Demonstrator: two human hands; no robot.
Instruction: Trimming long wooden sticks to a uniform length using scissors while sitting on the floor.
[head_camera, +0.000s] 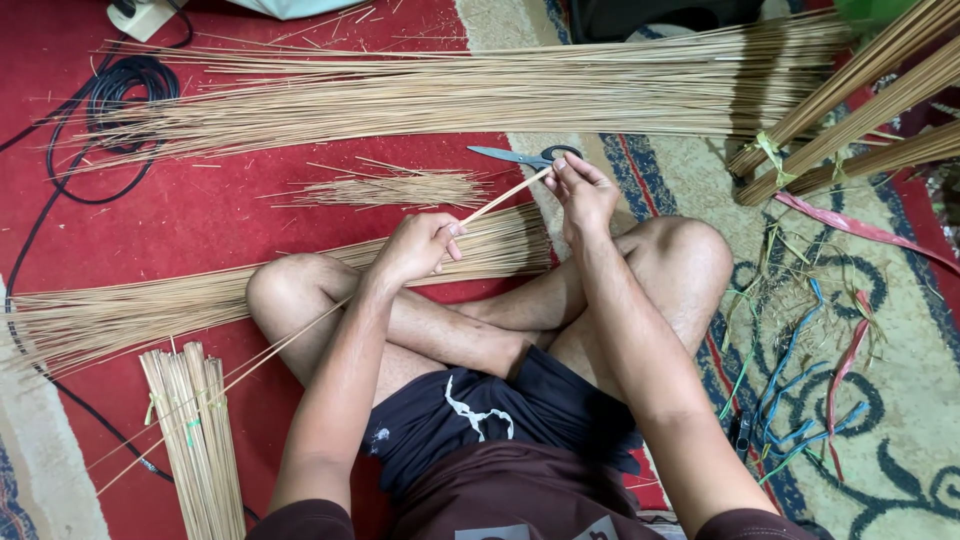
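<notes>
I sit cross-legged on a red carpet. My left hand (417, 246) grips a few long thin bamboo sticks (497, 200) partway along their length. The sticks trail back to the lower left past my knee. My right hand (583, 190) pinches the far end of the same sticks. Just beyond my right hand lie scissors (522, 156) with dark handles, on the carpet. A spread of thin sticks (150, 305) lies under my left knee.
A large pile of long sticks (450, 90) lies across the top. A small heap (400, 188) is in front. Tied stick bundles sit at lower left (195, 430) and upper right (850, 110). Coloured plastic ties (800, 380) litter the right. A black cable (120, 90) coils upper left.
</notes>
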